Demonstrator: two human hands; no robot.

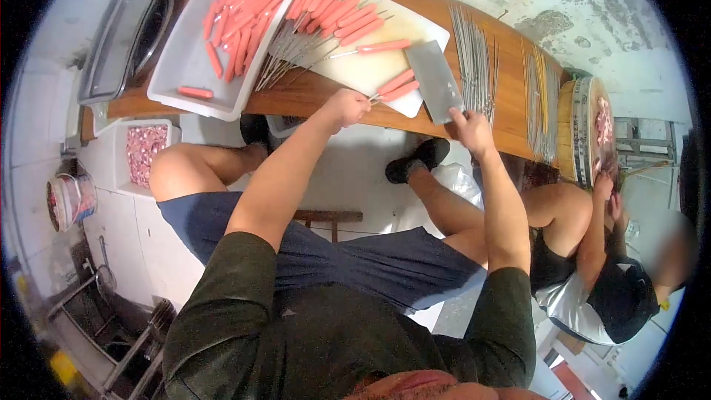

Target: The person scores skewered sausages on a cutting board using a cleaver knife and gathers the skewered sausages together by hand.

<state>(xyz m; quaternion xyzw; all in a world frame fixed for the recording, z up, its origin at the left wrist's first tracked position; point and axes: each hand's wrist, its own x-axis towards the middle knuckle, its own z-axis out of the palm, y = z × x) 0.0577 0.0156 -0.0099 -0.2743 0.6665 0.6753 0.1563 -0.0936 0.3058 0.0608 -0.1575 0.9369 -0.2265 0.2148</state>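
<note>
My left hand (pixel 348 107) is closed on the metal ends of skewers at the front edge of the white cutting board (pixel 348 70). Two pink sausages (pixel 398 87) on those skewers point right, toward the blade. In my right hand (pixel 470 131) is a wide cleaver (pixel 435 81), its blade lying over the board's right end. One more skewered sausage (pixel 384 46) rests on the board behind the blade. A row of skewered sausages (pixel 337 15) lies at the board's back left, their metal sticks fanned toward the front left.
A white bin (pixel 157 78) of pink sausages stands left, beside a metal tray (pixel 96 67). Bare skewers (pixel 474 59) lie right of the board. At the far right a co-worker (pixel 622 289) sits by a round chopping block (pixel 585 126) with meat. A tub of diced meat (pixel 147 154) stands below.
</note>
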